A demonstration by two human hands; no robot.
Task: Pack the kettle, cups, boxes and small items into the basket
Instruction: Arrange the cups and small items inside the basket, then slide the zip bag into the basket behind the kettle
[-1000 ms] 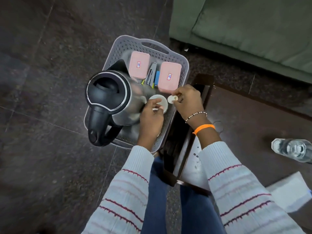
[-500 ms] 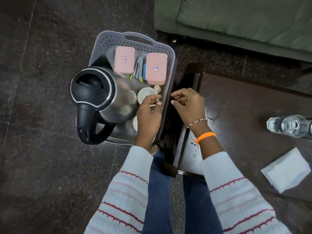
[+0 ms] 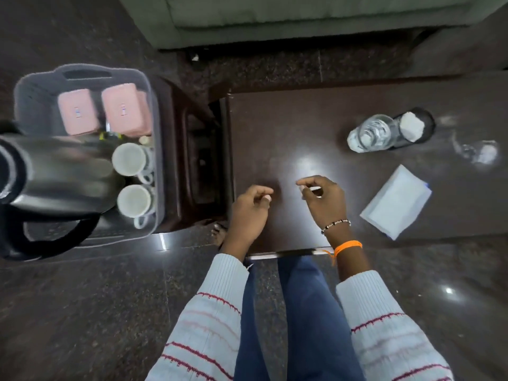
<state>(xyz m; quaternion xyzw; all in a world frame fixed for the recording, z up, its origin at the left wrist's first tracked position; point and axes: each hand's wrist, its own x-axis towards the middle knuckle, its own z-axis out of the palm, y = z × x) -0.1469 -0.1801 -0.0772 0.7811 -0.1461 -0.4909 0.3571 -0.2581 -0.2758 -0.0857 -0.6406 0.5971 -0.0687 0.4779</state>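
Note:
A grey perforated basket [image 3: 154, 105] stands on the floor at the left. Inside it are a steel kettle [image 3: 63, 174] with a black lid and handle, two pink boxes [image 3: 78, 111] [image 3: 122, 110], two white cups [image 3: 129, 159] [image 3: 134, 200] and some small items between boxes and cups. My left hand [image 3: 248, 210] and my right hand [image 3: 325, 202] hover over the dark wooden table [image 3: 288, 127], right of the basket. Their fingers are loosely curled and I see nothing held in either.
On the table lie a clear water bottle [image 3: 371, 133], a black round thing with a white top [image 3: 412, 125], a glass [image 3: 478, 152] and a white folded napkin [image 3: 395, 202]. A green sofa [image 3: 275, 17] stands behind. A dark side stand sits between basket and table.
Both hands have left the basket and moved right, over the table. The small white item from my right hand now lies in the basket. The view has swung right.

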